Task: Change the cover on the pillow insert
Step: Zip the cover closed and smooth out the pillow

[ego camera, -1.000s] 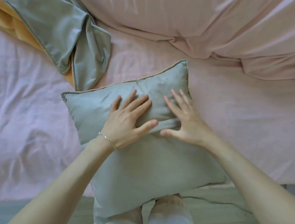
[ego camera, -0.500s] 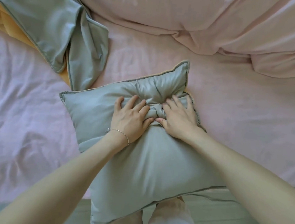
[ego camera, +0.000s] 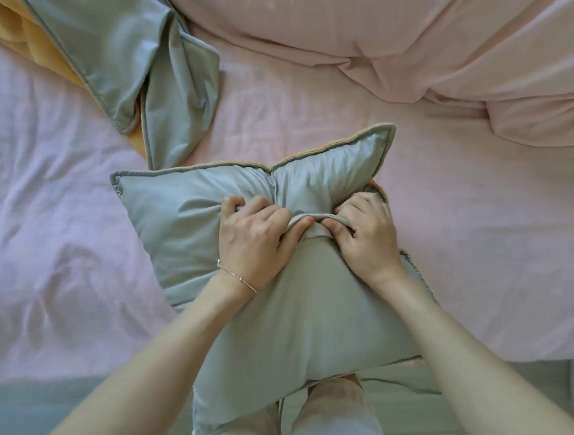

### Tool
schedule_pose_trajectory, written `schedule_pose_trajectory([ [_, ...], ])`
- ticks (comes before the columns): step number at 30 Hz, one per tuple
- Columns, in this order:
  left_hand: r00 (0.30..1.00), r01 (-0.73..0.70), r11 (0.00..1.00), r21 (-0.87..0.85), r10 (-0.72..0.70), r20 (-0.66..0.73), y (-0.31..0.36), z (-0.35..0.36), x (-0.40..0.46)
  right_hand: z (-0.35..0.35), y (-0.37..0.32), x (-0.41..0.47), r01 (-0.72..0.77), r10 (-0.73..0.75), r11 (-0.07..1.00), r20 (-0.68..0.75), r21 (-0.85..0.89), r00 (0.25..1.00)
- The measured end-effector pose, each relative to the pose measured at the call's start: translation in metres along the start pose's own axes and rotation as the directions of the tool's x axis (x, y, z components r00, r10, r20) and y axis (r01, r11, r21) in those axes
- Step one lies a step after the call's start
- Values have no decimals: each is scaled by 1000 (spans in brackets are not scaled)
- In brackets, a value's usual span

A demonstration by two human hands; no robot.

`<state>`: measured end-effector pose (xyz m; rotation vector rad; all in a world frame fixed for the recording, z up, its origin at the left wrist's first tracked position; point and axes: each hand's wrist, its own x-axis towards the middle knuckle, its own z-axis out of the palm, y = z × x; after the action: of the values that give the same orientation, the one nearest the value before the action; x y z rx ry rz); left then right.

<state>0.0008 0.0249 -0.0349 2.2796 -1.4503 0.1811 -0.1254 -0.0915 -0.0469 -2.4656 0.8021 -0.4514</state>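
Bed (ego camera: pixel 466 231) before me, pink sheet wrinkled. Grey pillow (ego camera: pixel 289 303) lies on it at near edge, one corner overhanging toward my legs. Loose grey-and-yellow cover (ego camera: pixel 120 49) lies crumpled at far left, just beside pillow's far left corner. Bunched pink duvet (ego camera: pixel 396 37) piled along far side.

Grey pillow (ego camera: pixel 306 304); pink sheet (ego camera: pixel 483 232); grey-orange cover (ego camera: pixel 104 38).
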Motion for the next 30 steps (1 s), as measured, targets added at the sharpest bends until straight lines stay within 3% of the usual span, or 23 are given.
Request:
schedule_pose_trajectory([
  [3, 982, 185, 979, -88, -188, -33, 9, -25, 9, -24, -15, 26, 38, -37, 998, -10, 50, 999],
  [5, 915, 392, 899, -194, -403, -20, 16, -40, 19, -38, -31, 52, 75, -74, 995, -17, 69, 997],
  [7, 822, 555, 784, -278, -568, 42, 19, -49, 17, -43, -48, 71, 88, -94, 993, 75, 73, 993],
  [9, 803, 590, 738, -327, -579, 140, 18, -46, 3, -37, -60, 76, 7, -22, 998, 280, 56, 960],
  [11, 863, 504, 809, -302, -462, 204, 14, -41, -15, -20, -66, 69, -134, 134, 990, 432, -30, 892],
  [13, 876, 482, 803, -351, -428, 224, 6, -40, -22, -7, -74, 63, -215, 234, 972, 347, -94, 908],
  [15, 837, 543, 702, -461, -496, 231, -5, -43, -15, 2, -84, 69, -269, 279, 959, 134, -92, 951],
  [18, 827, 533, 674, -512, -542, 148, -22, -36, -8, 21, -99, 91, -236, 234, 965, -33, -114, 972],
  [19, 824, 527, 677, -514, -555, 115, -26, -30, -6, 29, -101, 99, -184, 183, 975, -19, -122, 983],
  [21, 789, 549, 669, -501, -612, 48, -34, -16, -1, 47, -101, 109, -102, 134, 976, 160, -193, 978],
  [23, 696, 637, 619, -459, -718, -2, -48, -1, 7, 65, -87, 107, -55, 132, 960, 272, -273, 953],
  [27, 490, 847, 417, -331, -853, 180, -66, 17, 13, 59, -59, 69, 41, 11, 943, 156, -330, 988],
  [28, 483, 860, 410, -304, -846, 225, -57, 18, 10, 52, -53, 57, 54, -18, 950, 119, -308, 993],
  [30, 537, 838, 482, -254, -810, 235, -28, 19, -2, 38, -45, 36, 97, -77, 954, 79, -283, 994],
])
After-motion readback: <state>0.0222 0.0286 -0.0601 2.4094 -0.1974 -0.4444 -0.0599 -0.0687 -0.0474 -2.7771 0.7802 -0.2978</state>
